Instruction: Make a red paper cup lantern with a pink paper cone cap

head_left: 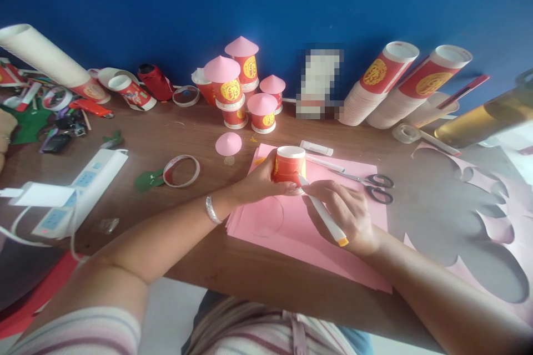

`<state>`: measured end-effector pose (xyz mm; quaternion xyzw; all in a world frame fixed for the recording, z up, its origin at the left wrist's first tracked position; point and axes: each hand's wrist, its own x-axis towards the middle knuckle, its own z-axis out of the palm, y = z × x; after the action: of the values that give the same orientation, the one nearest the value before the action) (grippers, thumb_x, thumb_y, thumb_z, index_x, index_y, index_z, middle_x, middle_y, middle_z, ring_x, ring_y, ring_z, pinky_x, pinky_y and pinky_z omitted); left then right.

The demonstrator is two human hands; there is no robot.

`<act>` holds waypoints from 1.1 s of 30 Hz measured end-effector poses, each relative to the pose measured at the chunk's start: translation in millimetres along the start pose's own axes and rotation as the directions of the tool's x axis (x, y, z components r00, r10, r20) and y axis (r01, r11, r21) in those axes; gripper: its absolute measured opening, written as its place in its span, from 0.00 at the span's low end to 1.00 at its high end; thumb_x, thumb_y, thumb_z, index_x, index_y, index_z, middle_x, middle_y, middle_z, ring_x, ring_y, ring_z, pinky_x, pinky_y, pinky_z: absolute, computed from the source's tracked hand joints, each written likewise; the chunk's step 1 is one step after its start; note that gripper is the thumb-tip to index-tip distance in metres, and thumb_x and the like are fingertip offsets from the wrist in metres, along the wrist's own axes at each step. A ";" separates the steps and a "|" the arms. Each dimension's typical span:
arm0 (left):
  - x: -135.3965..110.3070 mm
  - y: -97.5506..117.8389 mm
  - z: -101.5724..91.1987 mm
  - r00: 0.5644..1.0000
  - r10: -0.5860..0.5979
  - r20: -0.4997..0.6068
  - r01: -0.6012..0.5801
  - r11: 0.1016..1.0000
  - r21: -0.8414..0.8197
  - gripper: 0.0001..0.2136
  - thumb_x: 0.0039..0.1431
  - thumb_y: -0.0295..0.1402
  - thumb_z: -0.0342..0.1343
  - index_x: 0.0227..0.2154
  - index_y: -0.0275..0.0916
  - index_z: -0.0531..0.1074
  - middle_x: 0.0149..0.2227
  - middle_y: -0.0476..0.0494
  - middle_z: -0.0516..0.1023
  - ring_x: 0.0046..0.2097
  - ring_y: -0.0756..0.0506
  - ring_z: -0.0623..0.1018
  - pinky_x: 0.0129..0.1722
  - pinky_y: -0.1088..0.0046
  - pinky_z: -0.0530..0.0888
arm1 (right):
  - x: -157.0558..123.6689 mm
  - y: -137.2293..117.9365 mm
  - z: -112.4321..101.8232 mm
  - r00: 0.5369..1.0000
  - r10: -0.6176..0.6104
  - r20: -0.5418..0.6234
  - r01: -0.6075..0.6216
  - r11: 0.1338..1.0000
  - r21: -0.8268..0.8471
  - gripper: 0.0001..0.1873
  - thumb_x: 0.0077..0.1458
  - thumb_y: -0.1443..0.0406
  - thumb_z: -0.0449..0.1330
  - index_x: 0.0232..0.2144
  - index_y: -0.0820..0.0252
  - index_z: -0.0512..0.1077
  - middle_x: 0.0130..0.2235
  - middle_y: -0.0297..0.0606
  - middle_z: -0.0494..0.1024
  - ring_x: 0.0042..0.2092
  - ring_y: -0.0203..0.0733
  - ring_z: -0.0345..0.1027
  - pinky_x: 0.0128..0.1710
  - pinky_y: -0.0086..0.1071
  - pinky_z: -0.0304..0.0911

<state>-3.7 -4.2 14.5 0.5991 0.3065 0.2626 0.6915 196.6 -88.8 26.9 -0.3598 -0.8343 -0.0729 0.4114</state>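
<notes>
A short red paper cup with a white rim and yellow print is in my left hand, fingers wrapped round its left side. My right hand grips a slim white tool with an orange end, whose tip meets the cup's lower right side; whether it is a pen or a craft knife I cannot tell. Beneath both hands lie pink paper sheets, the top one marked with a faint circle. Scissors with dark handles rest on the paper, right of the cup, and a glue stick lies behind it.
Red cups with pink cone roofs stand at the back, and a loose pink cone lies before them. Tall cup stacks lean on the blue wall. Cut pink scraps are at right; a power strip and cut cup ring are left.
</notes>
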 end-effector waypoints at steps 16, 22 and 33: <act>-0.3 0.8 -0.1 0.999 -0.006 0.033 0.007 0.999 -0.045 0.29 0.54 0.39 0.70 0.53 0.42 0.62 0.44 0.43 0.75 0.44 0.44 0.77 0.42 0.65 0.77 | -2.2 3.3 1.4 1.000 0.003 -0.028 -0.004 1.000 -0.026 0.15 0.58 0.78 0.60 0.47 0.65 0.71 0.34 0.39 0.78 0.32 0.39 0.73 0.29 0.32 0.69; 0.2 3.3 0.1 0.999 0.046 0.029 -0.047 0.999 0.024 0.24 0.54 0.40 0.69 0.50 0.40 0.65 0.43 0.42 0.75 0.44 0.43 0.76 0.42 0.65 0.76 | 0.6 -1.8 0.0 0.999 -0.038 -0.021 0.039 0.999 0.018 0.14 0.57 0.78 0.61 0.46 0.66 0.71 0.33 0.39 0.79 0.31 0.38 0.74 0.28 0.31 0.69; 0.2 -4.3 2.6 0.998 0.057 -0.030 -0.051 0.984 0.171 0.31 0.54 0.40 0.69 0.55 0.41 0.60 0.50 0.39 0.73 0.50 0.40 0.76 0.45 0.62 0.76 | 0.9 -0.7 -1.0 0.999 -0.037 -0.022 0.037 0.999 0.002 0.15 0.59 0.77 0.60 0.48 0.65 0.70 0.35 0.40 0.79 0.32 0.38 0.74 0.30 0.31 0.71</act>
<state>-1.6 -6.4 10.5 0.6593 0.3234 0.2643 0.6252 196.5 -89.2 28.4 -0.3430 -0.8362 -0.0837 0.4196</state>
